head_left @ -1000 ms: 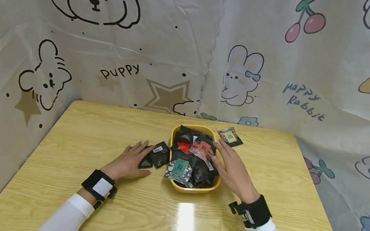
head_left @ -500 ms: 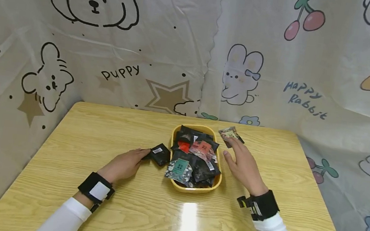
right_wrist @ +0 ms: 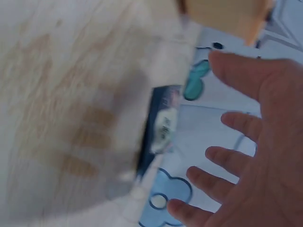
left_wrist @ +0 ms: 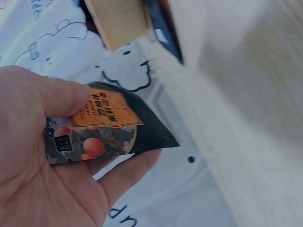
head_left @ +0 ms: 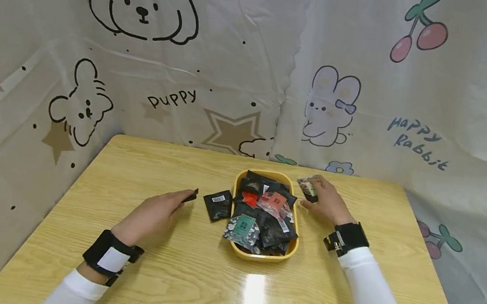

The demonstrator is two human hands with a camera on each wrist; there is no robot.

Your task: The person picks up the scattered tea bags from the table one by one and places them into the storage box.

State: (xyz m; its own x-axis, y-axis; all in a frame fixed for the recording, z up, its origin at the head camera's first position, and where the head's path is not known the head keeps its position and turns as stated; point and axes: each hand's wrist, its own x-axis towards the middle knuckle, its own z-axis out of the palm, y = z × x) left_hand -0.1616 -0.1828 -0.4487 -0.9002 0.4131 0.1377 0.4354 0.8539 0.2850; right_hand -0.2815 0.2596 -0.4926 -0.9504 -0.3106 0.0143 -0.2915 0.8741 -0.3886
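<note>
My left hand (head_left: 149,216) pinches a black tea sachet with an orange label (left_wrist: 109,118) between thumb and fingers, raised over the table left of the yellow basket (head_left: 296,244). From the head view only the held sachet's dark edge shows. Between that hand and the basket, another black sachet (head_left: 218,206) lies flat, barcode up. On the far side to the right, my right hand (head_left: 330,204) reaches over a sachet with a pale patterned front (head_left: 306,186). The right wrist view shows its fingers spread, apart from that sachet (right_wrist: 162,124).
Several black sachets fill the basket, among them one with a red label (head_left: 275,202) and one with a green label (head_left: 243,225) overhanging the near left rim. A printed curtain (head_left: 183,51) hangs behind the wooden table (head_left: 189,283).
My left hand has picked up a sachet from beside the basket and drawn it left. The right hand has moved from the basket's side to the sachet at the back right.
</note>
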